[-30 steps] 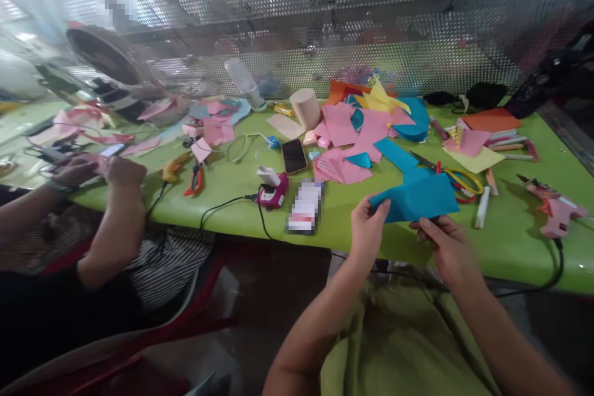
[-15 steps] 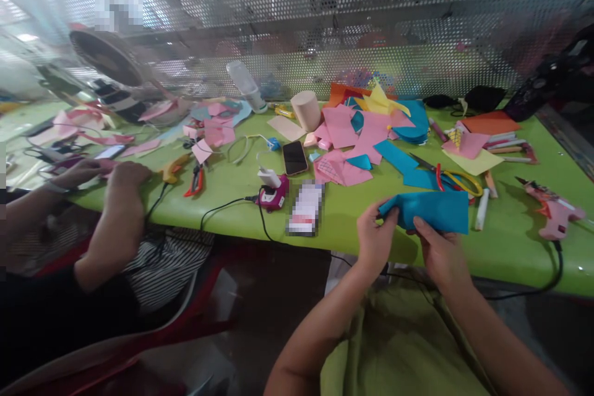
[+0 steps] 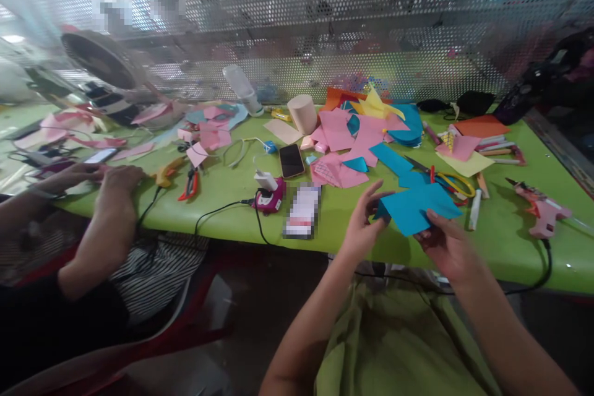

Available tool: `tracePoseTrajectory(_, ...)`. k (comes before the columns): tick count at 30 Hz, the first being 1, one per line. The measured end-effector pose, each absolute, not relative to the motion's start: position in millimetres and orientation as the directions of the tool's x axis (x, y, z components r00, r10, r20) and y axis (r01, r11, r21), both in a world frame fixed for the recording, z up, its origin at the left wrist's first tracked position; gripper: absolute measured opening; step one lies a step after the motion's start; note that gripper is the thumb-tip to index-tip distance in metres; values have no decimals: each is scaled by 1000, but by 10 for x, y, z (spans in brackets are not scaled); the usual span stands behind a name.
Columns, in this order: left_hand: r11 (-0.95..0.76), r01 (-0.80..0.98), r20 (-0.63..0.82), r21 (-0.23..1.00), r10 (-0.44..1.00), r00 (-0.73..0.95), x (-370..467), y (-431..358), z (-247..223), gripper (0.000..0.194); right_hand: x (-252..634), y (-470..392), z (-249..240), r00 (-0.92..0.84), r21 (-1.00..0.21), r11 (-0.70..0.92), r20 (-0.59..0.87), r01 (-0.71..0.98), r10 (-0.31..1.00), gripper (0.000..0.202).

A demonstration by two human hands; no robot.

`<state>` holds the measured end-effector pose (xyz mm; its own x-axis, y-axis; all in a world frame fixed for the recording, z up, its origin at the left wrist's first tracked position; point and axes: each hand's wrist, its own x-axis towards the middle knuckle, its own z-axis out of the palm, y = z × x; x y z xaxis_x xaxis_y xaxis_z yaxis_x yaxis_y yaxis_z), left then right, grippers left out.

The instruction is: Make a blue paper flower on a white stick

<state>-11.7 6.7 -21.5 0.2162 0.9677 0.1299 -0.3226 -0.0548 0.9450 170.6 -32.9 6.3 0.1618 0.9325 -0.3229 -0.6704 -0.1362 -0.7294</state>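
A folded blue felt piece is held above the front edge of the green table. My right hand pinches its lower right side, thumb on top. My left hand is at its left end, fingers bent around a darker blue flap; the fingertips are partly hidden behind the felt. Just behind lie yellow-handled scissors and a blue strip. Pink felt pieces are heaped farther back, beside a stack of blue felt.
A pink glue gun lies on the right of the green table. Left of my hands are a lit phone, a dark phone and a purple power socket. Another person's hands work at the far left.
The blue felt has been turned and its flat face now shows more. My left hand's fingers have lifted and spread somewhat. The view has shifted slightly.
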Motion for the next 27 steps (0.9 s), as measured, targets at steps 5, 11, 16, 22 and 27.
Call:
tracePoseTrajectory(5,-37,-299,70,954,992,103,-86,170,-118,30,1916,-389,115,63,-877,-111,-158,-468,985,58)
tracePoseTrajectory(11,166,-195,-133,967,975,176,-225,221,-64,19,2320,-234,71,339,-879,211,372,427,864,83)
tracePoseTrajectory(16,235,-91,-187,968,912,365,-311,240,-65,24,2433,-149,59,206,-901,65,168,429,964,43)
tracePoseTrajectory(22,275,-96,-207,957,875,438,-378,262,-105,42,2428,-87,-71,256,-992,-123,-115,19,960,43)
tracePoseTrajectory(27,286,-76,-222,955,861,457,-373,264,-108,46,2450,-71,-78,239,-986,-162,-168,-45,956,46)
